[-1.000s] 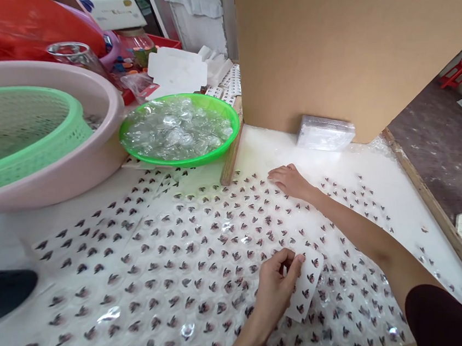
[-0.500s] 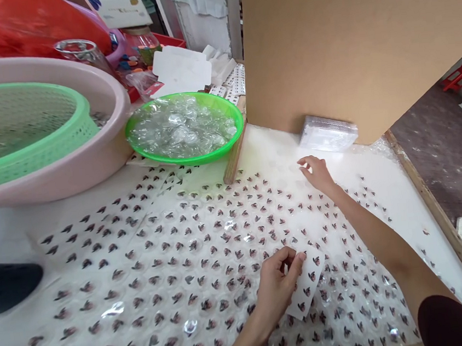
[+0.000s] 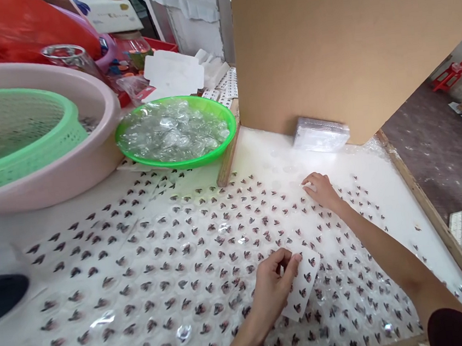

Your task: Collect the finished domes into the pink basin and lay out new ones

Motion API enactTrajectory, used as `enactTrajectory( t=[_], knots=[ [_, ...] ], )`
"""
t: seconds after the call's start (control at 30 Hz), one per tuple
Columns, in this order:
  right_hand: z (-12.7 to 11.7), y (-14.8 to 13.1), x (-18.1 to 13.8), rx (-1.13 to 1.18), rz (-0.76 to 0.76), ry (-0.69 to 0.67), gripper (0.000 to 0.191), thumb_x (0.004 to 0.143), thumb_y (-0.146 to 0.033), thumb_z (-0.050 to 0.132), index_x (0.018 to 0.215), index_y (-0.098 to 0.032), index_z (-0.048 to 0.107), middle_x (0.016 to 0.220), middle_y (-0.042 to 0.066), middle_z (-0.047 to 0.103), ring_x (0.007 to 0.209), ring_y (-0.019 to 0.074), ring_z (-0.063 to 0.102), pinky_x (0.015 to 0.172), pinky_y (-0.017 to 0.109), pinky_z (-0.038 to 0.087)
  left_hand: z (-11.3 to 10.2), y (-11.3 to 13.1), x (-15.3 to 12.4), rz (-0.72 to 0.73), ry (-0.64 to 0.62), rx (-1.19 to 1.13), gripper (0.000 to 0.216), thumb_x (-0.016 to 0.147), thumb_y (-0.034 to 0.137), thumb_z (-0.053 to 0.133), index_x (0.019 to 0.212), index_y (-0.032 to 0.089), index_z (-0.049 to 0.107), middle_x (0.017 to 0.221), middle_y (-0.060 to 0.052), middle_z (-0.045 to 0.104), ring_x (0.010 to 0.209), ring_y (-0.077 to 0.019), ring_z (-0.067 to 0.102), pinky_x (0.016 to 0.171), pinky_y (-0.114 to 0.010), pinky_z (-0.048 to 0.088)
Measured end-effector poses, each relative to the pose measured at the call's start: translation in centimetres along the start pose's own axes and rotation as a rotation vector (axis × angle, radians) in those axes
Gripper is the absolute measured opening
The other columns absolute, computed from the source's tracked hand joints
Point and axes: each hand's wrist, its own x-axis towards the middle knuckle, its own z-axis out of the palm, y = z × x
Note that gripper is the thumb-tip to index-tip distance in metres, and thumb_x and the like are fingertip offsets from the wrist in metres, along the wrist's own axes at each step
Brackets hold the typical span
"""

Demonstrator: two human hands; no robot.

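Observation:
My left hand (image 3: 273,281) pinches a small white sticker sheet (image 3: 304,283) printed with dark little motifs, holding it above the table. Farther out, my right hand (image 3: 321,190) reaches over the white tabletop with thumb and forefinger curled close together. Whatever lies between those fingertips is too small and pale to make out. Beneath both hands spread many clear round plastic pieces (image 3: 187,249), most with a dark and pinkish motif on them. Several clear pieces without a motif lie just beyond my right hand, hard to see against the white.
A green bowl (image 3: 228,143) heaped with clear plastic pieces (image 3: 172,129) stands by a wooden strip (image 3: 229,159). To its left is a pink basin (image 3: 51,194) holding a green basket (image 3: 51,134). A cardboard panel (image 3: 345,45) rises behind a clear plastic box (image 3: 321,133). Wooden edging (image 3: 433,212) borders the right side.
My right hand has come down and slightly nearer, lower over the table. The left hand keeps its hold on the sticker sheet. The whole view has shifted a little.

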Motion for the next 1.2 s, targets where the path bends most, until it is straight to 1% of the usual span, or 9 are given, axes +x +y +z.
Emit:
enactTrajectory(
  t=[0.13,0.33,0.47,0.6,0.73,0.83,0.97,1.07,1.2],
  knots=[
    [-0.6,0.2,1.2,0.029,-0.022,0.048,0.021,0.091,-0.017,0.049,0.106,-0.023,0.063,0.118,0.009,0.064,0.107,0.0273,0.058,0.098,0.047,0.038,0.0,0.0,0.0,0.001,0.0,0.011,0.042,0.089,0.052,0.057,0.063,0.018,0.053,0.059,0.002,0.049,0.056,-0.0112,0.041,0.054,-0.022,0.033],
    [-0.7,0.3,1.4,-0.005,-0.007,-0.031,0.015,0.091,-0.017,0.051,0.091,-0.022,0.064,0.106,0.008,0.066,0.105,0.0267,0.058,0.098,0.047,0.038,-0.1,0.1,0.0,-0.004,0.008,-0.004,0.039,0.089,0.047,0.057,0.063,0.018,0.053,0.059,0.002,0.048,0.056,-0.0112,0.04,0.054,-0.022,0.032],
    [-0.6,0.1,0.9,-0.012,0.006,-0.004,0.014,0.092,-0.017,0.052,0.097,-0.022,0.064,0.108,0.008,0.066,0.103,0.0264,0.059,0.098,0.046,0.038,0.0,0.1,0.0,-0.002,-0.01,-0.005,0.039,0.09,0.045,0.057,0.063,0.018,0.052,0.058,0.002,0.047,0.056,-0.0113,0.039,0.055,-0.023,0.032],
    [-0.1,-1.2,0.8,0.005,-0.091,-0.039,0.016,0.094,-0.024,0.056,0.108,-0.023,0.063,0.115,0.008,0.065,0.106,0.0266,0.058,0.097,0.044,0.037,0.0,-0.2,0.1,0.004,-0.006,-0.002,0.039,0.09,0.047,0.055,0.063,0.018,0.051,0.059,0.002,0.047,0.057,-0.0116,0.038,0.056,-0.023,0.032],
    [0.7,-2.4,0.7,-0.009,-0.15,-0.109,0.012,0.094,-0.024,0.056,0.103,-0.021,0.065,0.113,0.009,0.066,0.108,0.0257,0.057,0.096,0.043,0.037,-0.1,-0.2,0.1,-0.016,-0.023,-0.005,0.04,0.09,0.049,0.055,0.065,0.019,0.051,0.06,0.002,0.046,0.057,-0.0118,0.037,0.055,-0.024,0.031],
    [1.0,-2.4,0.6,0.039,-0.097,-0.102,0.017,0.097,-0.022,0.049,0.094,-0.021,0.066,0.104,0.007,0.068,0.097,0.0223,0.061,0.096,0.042,0.036,-0.1,-0.1,0.0,-0.023,-0.023,-0.003,0.04,0.09,0.049,0.055,0.065,0.018,0.052,0.06,0.002,0.047,0.058,-0.0121,0.038,0.055,-0.024,0.03],
    [0.8,-1.5,0.6,0.137,0.057,-0.12,0.02,0.095,-0.033,0.054,0.081,-0.022,0.064,0.085,0.0,0.069,0.075,0.0179,0.06,0.093,0.04,0.038,-0.1,0.0,0.0,-0.015,-0.023,-0.001,0.04,0.09,0.049,0.055,0.064,0.018,0.051,0.06,0.002,0.046,0.058,-0.0122,0.037,0.056,-0.024,0.03],
    [0.3,-0.7,1.2,0.089,0.149,-0.04,0.014,0.093,-0.035,0.056,0.09,-0.023,0.063,0.082,0.0,0.066,0.075,0.0195,0.06,0.091,0.041,0.039,-0.1,0.0,-0.1,-0.013,-0.028,0.0,0.041,0.09,0.049,0.055,0.064,0.018,0.051,0.06,0.002,0.046,0.058,-0.012,0.037,0.056,-0.024,0.03],
    [0.0,-0.6,3.5,-0.018,0.093,0.113,0.014,0.093,-0.025,0.054,0.105,-0.021,0.062,0.103,0.007,0.067,0.098,0.0252,0.061,0.093,0.042,0.038,-0.1,-0.1,0.0,-0.015,-0.026,0.002,0.041,0.09,0.05,0.055,0.064,0.018,0.05,0.059,0.002,0.045,0.057,-0.0117,0.036,0.055,-0.024,0.029]
  ],
)
